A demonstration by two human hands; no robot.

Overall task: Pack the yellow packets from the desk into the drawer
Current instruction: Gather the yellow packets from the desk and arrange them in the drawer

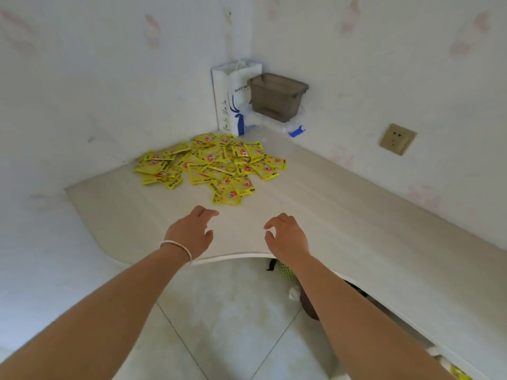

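Observation:
Several yellow packets [211, 165] lie in a loose heap on the pale desk [343, 220], toward its far left corner. My left hand [189, 231], with a silver bangle on the wrist, hovers over the desk's front part, fingers apart and curled, holding nothing. My right hand [286, 237] hovers beside it in the same way, also empty. Both hands are short of the heap, the nearest packet a little beyond the left fingertips. No drawer is visible.
A white paper bag [233, 100] stands in the corner against the wall. Beside it a grey-brown plastic bin [277, 96] sits on a clear box. A wall socket [397, 139] is on the right wall. Tiled floor and some items lie under the desk edge.

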